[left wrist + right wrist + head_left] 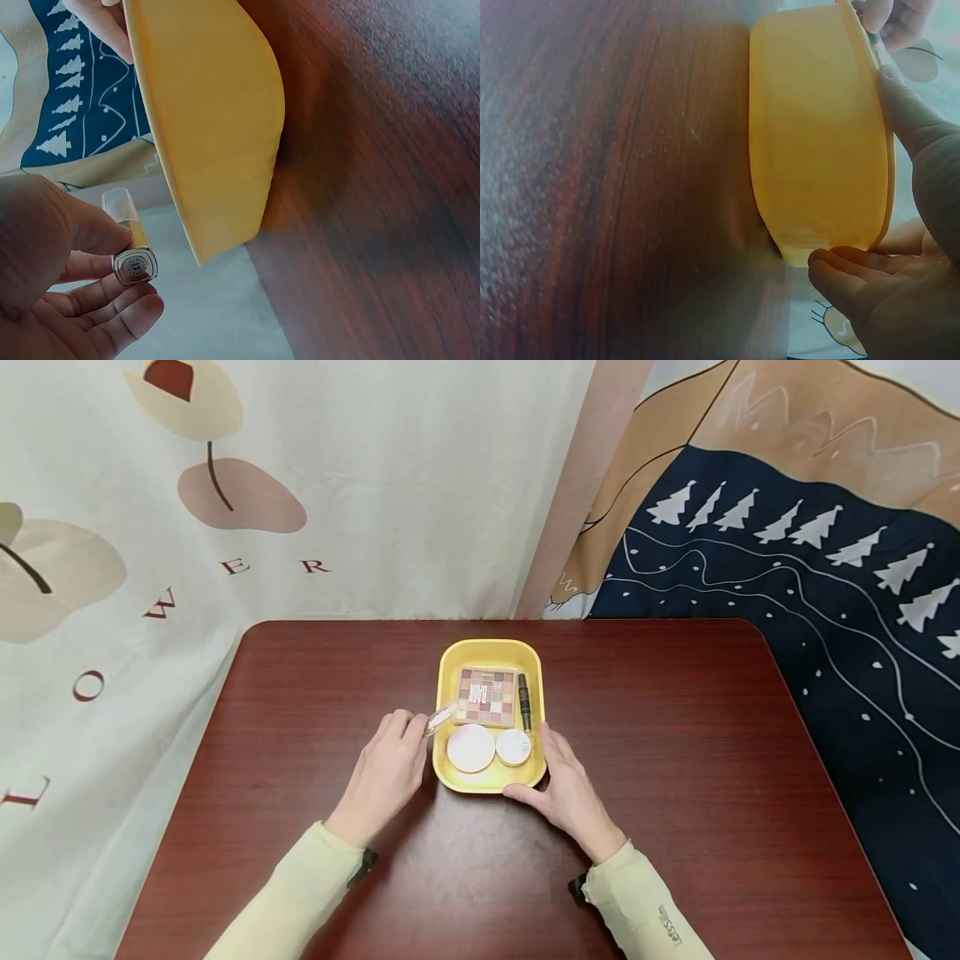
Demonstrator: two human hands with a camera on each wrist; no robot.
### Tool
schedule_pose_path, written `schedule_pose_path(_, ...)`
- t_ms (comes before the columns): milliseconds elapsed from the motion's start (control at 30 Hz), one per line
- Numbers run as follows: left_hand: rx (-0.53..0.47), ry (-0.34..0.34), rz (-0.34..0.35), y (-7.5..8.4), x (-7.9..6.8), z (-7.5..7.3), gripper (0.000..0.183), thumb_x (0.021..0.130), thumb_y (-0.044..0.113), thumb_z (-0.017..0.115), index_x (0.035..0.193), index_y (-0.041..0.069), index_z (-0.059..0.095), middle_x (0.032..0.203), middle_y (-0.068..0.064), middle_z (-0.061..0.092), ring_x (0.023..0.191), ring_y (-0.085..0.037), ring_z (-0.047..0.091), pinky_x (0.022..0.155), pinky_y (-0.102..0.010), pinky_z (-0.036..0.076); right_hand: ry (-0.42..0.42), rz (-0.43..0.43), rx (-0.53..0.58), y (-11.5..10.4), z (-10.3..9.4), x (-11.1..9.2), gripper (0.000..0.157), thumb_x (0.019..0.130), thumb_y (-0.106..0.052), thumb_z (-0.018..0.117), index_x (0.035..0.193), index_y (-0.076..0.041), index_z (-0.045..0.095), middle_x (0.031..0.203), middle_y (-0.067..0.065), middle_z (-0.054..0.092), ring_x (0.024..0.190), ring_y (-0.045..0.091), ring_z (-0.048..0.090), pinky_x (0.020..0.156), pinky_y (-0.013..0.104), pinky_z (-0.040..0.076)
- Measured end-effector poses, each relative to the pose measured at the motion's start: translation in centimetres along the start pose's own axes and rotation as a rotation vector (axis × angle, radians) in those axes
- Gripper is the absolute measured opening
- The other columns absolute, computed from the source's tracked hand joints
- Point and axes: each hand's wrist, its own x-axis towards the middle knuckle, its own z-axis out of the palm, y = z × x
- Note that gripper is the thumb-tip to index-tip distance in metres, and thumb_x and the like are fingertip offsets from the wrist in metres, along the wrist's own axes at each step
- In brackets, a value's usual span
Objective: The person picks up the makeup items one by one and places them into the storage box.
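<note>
My left hand (388,766) pinches a small lipstick (441,718) between thumb and fingers, over the left rim of a yellow tray (480,783). In the left wrist view the lipstick (136,238) shows a clear cap and a square base with a round label. My right hand (567,789) grips the tray's near right corner, thumb on the near side and fingers along the right wall. Inside the tray lie an eyeshadow palette (486,697), a dark slim tube (523,702), a larger white round case (471,748) and a smaller white round case (513,747).
The tray stands on a dark red-brown wooden table (337,677), near the middle of its far half. Behind the table hangs a pale patterned curtain (420,485), with a dark blue tree-print cloth (750,552) on the right.
</note>
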Motion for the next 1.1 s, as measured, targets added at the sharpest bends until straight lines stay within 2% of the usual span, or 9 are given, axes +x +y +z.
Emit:
schedule_pose_path(233,-0.005,-0.021,0.025,0.6,0.1,0.2,0.015,0.093,0.000,0.071,0.106,-0.004,0.064,0.092,-0.013,0.055,0.082,-0.030,0.054,0.063,-0.039,0.055,0.003,-0.003,-0.001,0.0,0.0,0.0,0.113,0.077,-0.043,0.090,0.157,0.010,0.030,0.156,0.023,0.043,0.139,0.037,0.050,0.109,0.051,0.047)
schedule_pose_path(467,-0.029,-0.069,0.037,1.2,0.1,0.3,0.011,0.095,-0.002,0.067,0.105,-0.003,0.063,0.093,-0.012,0.055,0.082,-0.028,0.052,0.064,-0.036,0.053,0.004,-0.003,-0.002,0.0,0.0,0.0,0.113,0.077,-0.043,0.090,0.156,0.011,0.031,0.155,0.024,0.044,0.139,0.038,0.051,0.109,0.051,0.047)
schedule_pose_path(700,-0.027,-0.090,0.074,1.7,0.2,0.7,0.015,0.090,-0.009,0.064,0.104,-0.003,0.063,0.090,-0.011,0.054,0.081,-0.027,0.051,0.064,-0.035,0.052,0.011,-0.012,0.001,0.0,0.1,0.0,0.112,0.077,-0.041,0.091,0.156,0.011,0.031,0.155,0.025,0.044,0.139,0.039,0.050,0.110,0.052,0.047)
schedule_pose_path(1100,-0.011,-0.164,0.112,2.6,0.1,1.3,0.020,0.086,-0.008,0.060,0.105,-0.002,0.064,0.092,-0.011,0.054,0.082,-0.027,0.052,0.062,-0.035,0.052,0.015,-0.010,0.002,0.0,0.1,0.0,0.111,0.077,-0.039,0.092,0.156,0.011,0.031,0.155,0.025,0.044,0.139,0.039,0.050,0.108,0.052,0.048)
